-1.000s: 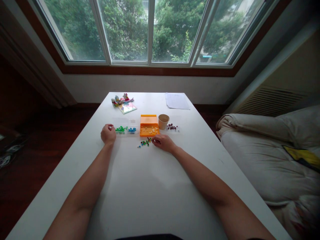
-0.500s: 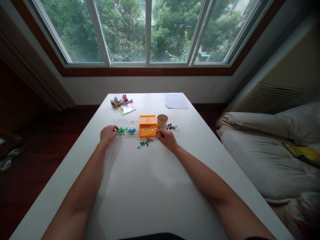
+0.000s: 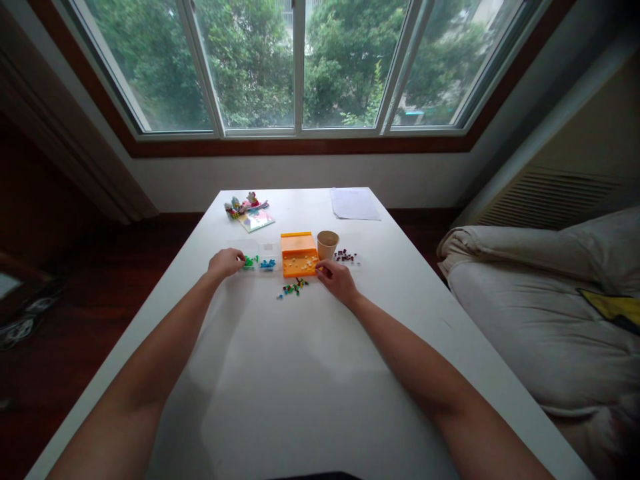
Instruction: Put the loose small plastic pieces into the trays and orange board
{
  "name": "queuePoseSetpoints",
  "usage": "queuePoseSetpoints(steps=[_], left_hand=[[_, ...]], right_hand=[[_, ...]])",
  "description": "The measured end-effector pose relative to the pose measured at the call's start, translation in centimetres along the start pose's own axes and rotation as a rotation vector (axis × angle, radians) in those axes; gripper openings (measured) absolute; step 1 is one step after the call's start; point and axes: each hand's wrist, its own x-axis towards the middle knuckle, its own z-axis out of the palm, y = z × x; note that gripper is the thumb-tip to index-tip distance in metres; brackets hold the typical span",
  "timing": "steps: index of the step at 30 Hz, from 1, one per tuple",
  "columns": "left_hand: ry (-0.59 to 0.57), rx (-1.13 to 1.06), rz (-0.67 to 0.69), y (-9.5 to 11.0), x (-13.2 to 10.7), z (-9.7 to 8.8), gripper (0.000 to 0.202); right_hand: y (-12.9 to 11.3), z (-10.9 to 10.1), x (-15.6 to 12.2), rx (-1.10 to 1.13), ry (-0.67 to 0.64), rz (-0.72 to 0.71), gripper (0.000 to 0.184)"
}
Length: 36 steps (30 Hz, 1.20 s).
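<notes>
A drawn curtain (image 3: pixel 80 133) hangs at the far left above a dark red-brown wooden floor (image 3: pixel 65 260), where pale cables (image 3: pixel 23 330) lie coiled. The white table (image 3: pixel 300 373) runs up toward a wall with a wood-framed sliding window (image 3: pixel 300 67), trees outside. On the table, the left hand (image 3: pixel 227 262) has its fingers curled at the green toy bricks (image 3: pixel 249 263); whether it grips one I cannot tell. Behind are small brick figures (image 3: pixel 240 205) and a pastel card (image 3: pixel 257 220). Blue toy bricks (image 3: pixel 267 265) come next, then a loose mixed-colour pile (image 3: pixel 295 288) in front of the orange box (image 3: pixel 299 245), which holds pale bits. At its front right corner the right hand (image 3: pixel 337 279) has thumb and forefinger drawn together; any piece between them is too small to tell. A brown paper cup (image 3: pixel 328 245), dark maroon bricks (image 3: pixel 345 256) and paper sheets (image 3: pixel 355 203) follow, then a cream-covered sofa (image 3: pixel 530 287) bearing a yellow-and-black cloth (image 3: pixel 613 307).
</notes>
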Motion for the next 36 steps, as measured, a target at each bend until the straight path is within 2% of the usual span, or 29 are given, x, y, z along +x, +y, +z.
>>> queuePoseSetpoints(steps=[3, 8, 17, 29, 36], left_hand=[[-0.05, -0.012, 0.025, 0.0, 0.9, -0.2, 0.028], [-0.064, 0.009, 0.064, 0.2, 1.5, -0.4, 0.028], [-0.132, 0.073, 0.051, 1.0, 2.9, -0.4, 0.031], [-0.088, 0.062, -0.034, 2.5, 1.9, -0.5, 0.027], [-0.045, 0.064, -0.042, 3.1, 1.0, -0.4, 0.027]], right_hand=[[0.1, 0.0, 0.0, 0.003, 0.004, 0.002, 0.013], [0.3, 0.1, -0.1, 0.009, 0.006, 0.0, 0.012], [0.2, -0.1, -0.1, 0.01, 0.001, 0.004, 0.013], [0.3, 0.3, 0.0, -0.055, -0.045, 0.003, 0.01], [-0.7, 0.0, 0.2, -0.109, -0.021, -0.047, 0.009]])
